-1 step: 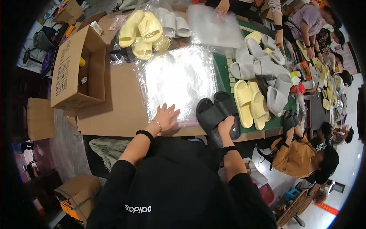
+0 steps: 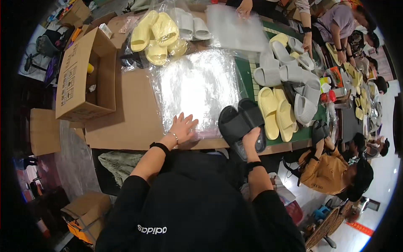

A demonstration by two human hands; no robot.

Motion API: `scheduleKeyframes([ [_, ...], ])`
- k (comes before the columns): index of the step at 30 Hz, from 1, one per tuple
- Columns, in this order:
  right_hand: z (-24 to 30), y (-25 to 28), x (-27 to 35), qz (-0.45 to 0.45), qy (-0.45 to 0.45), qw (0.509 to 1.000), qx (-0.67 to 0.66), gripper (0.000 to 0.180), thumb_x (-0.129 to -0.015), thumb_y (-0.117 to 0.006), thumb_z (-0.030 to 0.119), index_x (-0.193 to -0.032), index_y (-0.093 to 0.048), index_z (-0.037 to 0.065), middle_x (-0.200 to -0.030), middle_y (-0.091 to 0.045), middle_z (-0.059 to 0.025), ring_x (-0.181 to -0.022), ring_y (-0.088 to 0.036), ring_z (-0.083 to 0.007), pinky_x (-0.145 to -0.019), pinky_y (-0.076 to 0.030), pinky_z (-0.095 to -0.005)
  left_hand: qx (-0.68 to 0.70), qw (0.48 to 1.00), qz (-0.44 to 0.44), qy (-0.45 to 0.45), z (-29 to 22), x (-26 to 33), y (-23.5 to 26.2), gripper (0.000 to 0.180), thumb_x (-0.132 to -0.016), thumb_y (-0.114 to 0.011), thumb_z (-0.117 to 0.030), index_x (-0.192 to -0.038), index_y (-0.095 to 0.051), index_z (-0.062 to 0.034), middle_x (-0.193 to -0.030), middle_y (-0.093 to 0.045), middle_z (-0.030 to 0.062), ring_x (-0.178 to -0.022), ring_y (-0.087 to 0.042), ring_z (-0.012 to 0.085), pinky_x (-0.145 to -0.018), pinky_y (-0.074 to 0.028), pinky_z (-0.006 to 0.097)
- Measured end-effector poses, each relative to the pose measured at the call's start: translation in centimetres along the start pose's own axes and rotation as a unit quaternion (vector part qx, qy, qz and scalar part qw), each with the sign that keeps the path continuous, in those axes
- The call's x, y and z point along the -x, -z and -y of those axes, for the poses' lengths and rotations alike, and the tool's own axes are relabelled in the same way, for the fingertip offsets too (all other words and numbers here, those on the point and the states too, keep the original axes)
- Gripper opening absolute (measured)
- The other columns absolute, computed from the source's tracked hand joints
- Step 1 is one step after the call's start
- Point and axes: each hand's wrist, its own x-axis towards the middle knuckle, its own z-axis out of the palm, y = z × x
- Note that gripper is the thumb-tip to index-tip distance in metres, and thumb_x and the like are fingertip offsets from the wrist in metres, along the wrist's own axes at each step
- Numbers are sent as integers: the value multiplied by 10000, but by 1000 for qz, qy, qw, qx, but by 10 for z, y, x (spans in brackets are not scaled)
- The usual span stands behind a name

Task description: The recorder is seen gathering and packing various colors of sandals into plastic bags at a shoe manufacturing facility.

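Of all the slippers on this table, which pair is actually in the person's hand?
The black pair at the table's near edge, held by the right hand. The yellow slippers and grey slippers lie untouched farther off.

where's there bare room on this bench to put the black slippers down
Bare cardboard shows between the open carton and the stack of clear bags, left of the left hand. The right side is crowded: yellow slippers and grey slippers sit beside the black slippers in the right hand.

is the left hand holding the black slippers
No, the left hand lies flat on the clear plastic bags; the right hand grips the black slippers.
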Motion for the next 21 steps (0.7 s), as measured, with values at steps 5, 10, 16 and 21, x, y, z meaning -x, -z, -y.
scheduleKeyframes([
  [5, 22, 82, 21, -15, 0, 983, -180, 387, -747, -475, 18, -1118, -416, -76, -1176, -432, -228, -1117, -390, -321, -966, -274, -353, 345, 914, -77, 196, 9, -21, 5, 338, -835, -388, -294, -969, -589, -59, -929, -622, 128, -925, -554, 307, -834, -405, 388],
  [10, 30, 133, 52, -14, 28, 986, -166, 419, -794, -402, 12, -1209, -385, -42, -1194, -453, -184, -1113, -424, -299, -941, -315, -339, 503, 848, -100, 131, 17, -58, -2, 421, -876, -309, -304, -1080, -534, -14, -924, -620, 138, -875, -587, 211, -795, -425, 285],
  [16, 68, 150, 72, -4, 133, 991, 14, 240, -602, -439, -81, -840, -413, -65, -818, -412, -237, -775, -389, -424, -679, -325, -460, 515, 852, -35, 85, -5, -74, 19, 443, -906, -284, -281, -1267, -373, -41, -1037, -575, 161, -987, -531, 250, -878, -380, 311],
  [21, 109, 132, 59, 23, 108, 988, 105, 182, -599, -487, -11, -775, -458, -50, -814, -454, -226, -787, -435, -397, -708, -351, -451, 385, 922, -40, 10, -30, -69, 35, 431, -883, -336, -223, -1268, -363, -31, -1104, -514, 213, -1015, -489, 314, -881, -373, 350],
])
